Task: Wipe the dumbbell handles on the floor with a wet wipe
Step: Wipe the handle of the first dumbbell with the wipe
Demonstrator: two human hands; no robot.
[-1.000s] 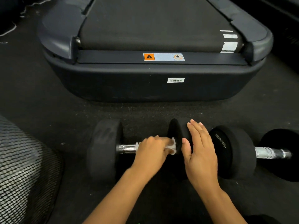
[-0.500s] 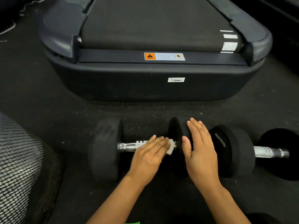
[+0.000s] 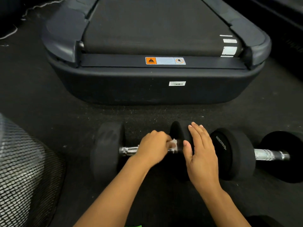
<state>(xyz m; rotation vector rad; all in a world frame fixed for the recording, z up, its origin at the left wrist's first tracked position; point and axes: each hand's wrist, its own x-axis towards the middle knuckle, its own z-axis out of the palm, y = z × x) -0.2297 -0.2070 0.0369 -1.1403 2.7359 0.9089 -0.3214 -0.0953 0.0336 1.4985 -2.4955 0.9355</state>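
My left hand (image 3: 154, 147) curls around the wet wipe (image 3: 174, 143) on the near dumbbell's handle (image 3: 130, 150), which runs left to right across the floor (image 3: 49, 95) in front of me. My right hand (image 3: 200, 154) lies flat, fingers straight, steadying that dumbbell's right weight (image 3: 177, 133). The second dumbbell's handle (image 3: 268, 155) lies farther right on the same line, nearer my right hand, so I judge the wipe must travel rightward next.

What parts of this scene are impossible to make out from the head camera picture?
- The middle of the left dumbbell's handle: hidden under the left hand.
- The wet wipe: mostly covered by that hand, and motion-blurred.
- The barcode label on the treadmill: print too small to read.
- The right dumbbell's far weight: cut off by the right edge.
- The mesh object: cut off at the left edge.
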